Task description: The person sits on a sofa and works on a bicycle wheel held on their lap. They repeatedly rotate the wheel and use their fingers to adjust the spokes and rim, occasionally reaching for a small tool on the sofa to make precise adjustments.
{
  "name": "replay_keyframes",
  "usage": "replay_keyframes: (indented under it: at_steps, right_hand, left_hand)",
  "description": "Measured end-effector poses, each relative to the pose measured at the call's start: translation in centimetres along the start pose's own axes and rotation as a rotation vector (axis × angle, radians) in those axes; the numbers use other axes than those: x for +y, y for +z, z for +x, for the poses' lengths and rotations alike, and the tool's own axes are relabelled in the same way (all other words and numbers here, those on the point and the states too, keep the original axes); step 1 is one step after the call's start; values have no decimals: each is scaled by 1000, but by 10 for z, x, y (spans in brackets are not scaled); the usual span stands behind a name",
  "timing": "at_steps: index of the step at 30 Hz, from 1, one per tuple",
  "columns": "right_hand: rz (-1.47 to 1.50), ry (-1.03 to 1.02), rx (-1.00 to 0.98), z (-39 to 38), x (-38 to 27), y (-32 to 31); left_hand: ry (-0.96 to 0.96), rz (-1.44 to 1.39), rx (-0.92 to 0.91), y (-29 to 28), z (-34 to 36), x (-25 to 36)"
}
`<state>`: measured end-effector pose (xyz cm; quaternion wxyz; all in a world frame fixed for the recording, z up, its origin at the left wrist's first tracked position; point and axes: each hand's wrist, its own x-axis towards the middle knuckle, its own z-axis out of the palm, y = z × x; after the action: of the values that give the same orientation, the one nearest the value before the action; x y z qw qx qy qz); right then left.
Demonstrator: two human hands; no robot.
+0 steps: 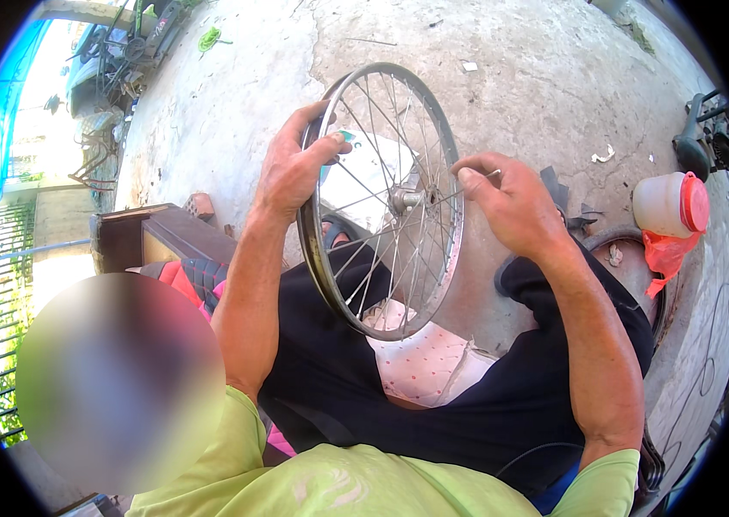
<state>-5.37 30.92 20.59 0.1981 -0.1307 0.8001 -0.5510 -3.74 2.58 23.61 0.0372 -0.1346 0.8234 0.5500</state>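
Note:
A bare bicycle wheel (pixel 316 258) with no tyre stands tilted above my lap, its metal hub (pixel 407 200) and many thin spokes showing. My left hand (pixel 291 168) is closed around the upper left of the rim, thumb on the inner side. Beside the right side of the wheel, my right hand (pixel 511 194) pinches a thin metal spoke (pixel 495 174) between thumb and forefinger. That spoke seems to run toward the hub, but where its far end sits I cannot tell. A white sheet (pixel 364 185) lies on the ground behind the wheel.
Pink dotted fabric (pixel 420 362) lies between my legs. At right are a whitish tub with a red lid (pixel 670 205), a tyre (pixel 632 237) and a black bicycle saddle (pixel 692 142). A brown wooden box (pixel 179 233) stands left. A blurred patch covers the lower left.

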Motion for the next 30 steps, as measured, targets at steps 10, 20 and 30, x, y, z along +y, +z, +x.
replay_keyframes:
  at_steps: [10, 20, 30]
  right_hand:
    - [-250, -47, 374, 5, -19, -24]
    - [-118, -282, -130, -18, -34, 33]
    - [100, -304, -337, -32, -19, 92]
  left_hand:
    - [-4, 18, 1, 6, -4, 3]
    - [6, -123, 1, 31, -20, 22]
    - [67, -54, 26, 29, -23, 16]
